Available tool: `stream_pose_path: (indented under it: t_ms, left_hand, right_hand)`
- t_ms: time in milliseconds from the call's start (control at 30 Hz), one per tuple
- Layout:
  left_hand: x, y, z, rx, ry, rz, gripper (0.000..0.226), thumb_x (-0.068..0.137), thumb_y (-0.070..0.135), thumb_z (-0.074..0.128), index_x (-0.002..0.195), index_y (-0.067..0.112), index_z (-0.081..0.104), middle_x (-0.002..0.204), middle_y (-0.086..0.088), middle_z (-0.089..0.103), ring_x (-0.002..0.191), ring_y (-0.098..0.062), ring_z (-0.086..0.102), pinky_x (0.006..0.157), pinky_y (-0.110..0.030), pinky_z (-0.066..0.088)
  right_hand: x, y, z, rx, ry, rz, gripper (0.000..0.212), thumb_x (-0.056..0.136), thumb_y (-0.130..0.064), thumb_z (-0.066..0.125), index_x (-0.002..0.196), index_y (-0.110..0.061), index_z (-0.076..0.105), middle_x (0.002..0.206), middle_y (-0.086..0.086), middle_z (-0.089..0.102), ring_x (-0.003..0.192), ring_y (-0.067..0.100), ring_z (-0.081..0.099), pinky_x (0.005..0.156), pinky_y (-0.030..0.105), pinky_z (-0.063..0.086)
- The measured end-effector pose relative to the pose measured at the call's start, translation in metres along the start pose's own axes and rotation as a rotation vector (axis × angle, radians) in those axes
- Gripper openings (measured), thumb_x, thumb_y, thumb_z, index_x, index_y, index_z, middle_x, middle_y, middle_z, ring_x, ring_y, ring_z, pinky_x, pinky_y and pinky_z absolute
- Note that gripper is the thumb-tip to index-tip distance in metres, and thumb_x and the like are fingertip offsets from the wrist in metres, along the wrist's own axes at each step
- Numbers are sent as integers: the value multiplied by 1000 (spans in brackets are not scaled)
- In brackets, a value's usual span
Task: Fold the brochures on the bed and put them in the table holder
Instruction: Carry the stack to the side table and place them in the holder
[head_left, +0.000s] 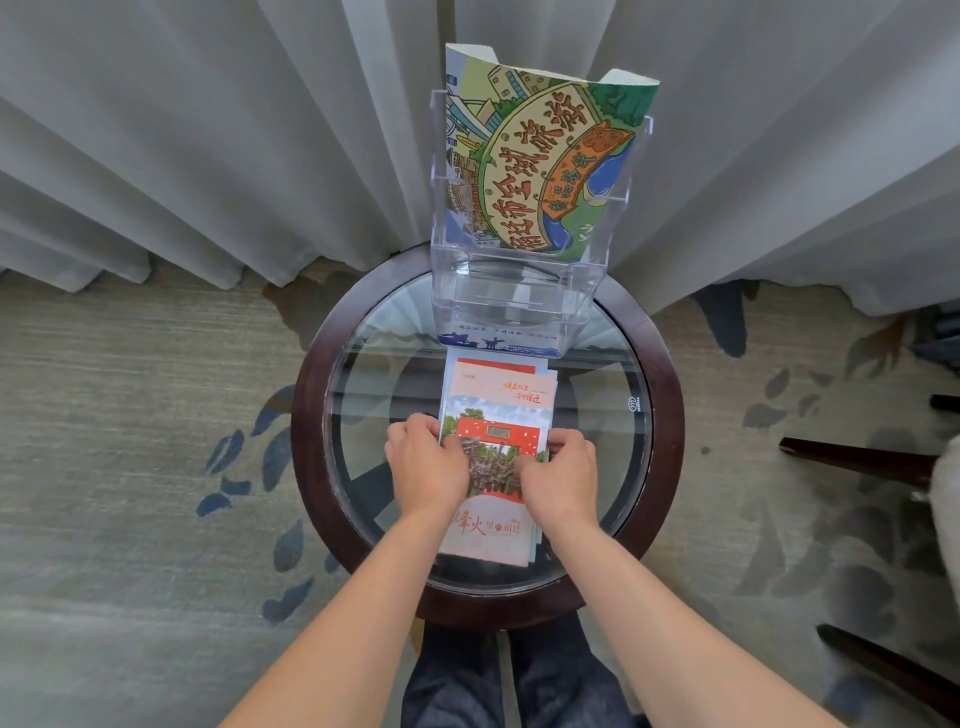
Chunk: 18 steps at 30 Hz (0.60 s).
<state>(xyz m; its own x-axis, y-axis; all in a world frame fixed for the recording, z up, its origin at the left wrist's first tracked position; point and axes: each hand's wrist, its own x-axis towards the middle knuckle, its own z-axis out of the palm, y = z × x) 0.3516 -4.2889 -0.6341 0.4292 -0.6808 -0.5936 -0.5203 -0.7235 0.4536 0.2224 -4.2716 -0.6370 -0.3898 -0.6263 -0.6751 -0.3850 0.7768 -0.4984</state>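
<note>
The left hand (423, 467) is seen at the left edge of a stack of folded brochures (493, 467), its fingers curled over that edge and its thumb laid on the top cover. The stack lies flat on the round glass surface (363, 374), at its near middle, with the long side running from near to far; several sheets are fanned slightly at the far end, so the pile is not yet squared. The right hand (563, 475) is set on the opposite edge in the same way, fingers curled round the right side, so that the stack is gripped between the two hands.

Beyond the stack, touching or just beside its far end, the clear table holder (519, 291) stands at the far rim of the surface. A large illustrated map brochure (540, 161) is already held upright in its rear pocket, while the front pockets appear unfilled.

The folding seems finished, and the placing step is judged to be in hand. Next, the stack would need to be evened, lifted, tipped upright and lowered into a front pocket without the loose sheets being splayed.
</note>
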Motion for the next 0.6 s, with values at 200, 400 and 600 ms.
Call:
stream_pose_path:
  t_ms: [200, 400, 600]
  left_hand:
    - [-7, 11, -6, -162, -98, -59, 7, 102, 17, 43, 107, 20, 46, 96, 2, 62, 85, -15, 62, 77, -45, 57]
    - [-15, 37, -26, -263, -97, 94, 21, 102, 15, 42, 99, 30, 56, 94, 14, 65, 88, -4, 62, 80, -39, 56]
    - [-25, 81, -52, -430, 23, 132, 27, 102, 18, 40, 93, 37, 56, 94, 16, 66, 89, -2, 60, 69, -22, 44]
  right_hand:
    - [-8, -11, -9, 71, 23, -12, 34, 86, -20, 71, 102, -28, 42, 101, -7, 59, 92, 14, 62, 75, 46, 57]
    - [-20, -41, -24, 94, 60, -127, 46, 90, -10, 63, 129, -27, 46, 115, -7, 63, 107, 16, 60, 88, 42, 53]
    - [-38, -76, -34, 189, 162, -280, 27, 92, -13, 59, 105, -34, 46, 104, -10, 62, 96, 15, 58, 79, 31, 44]
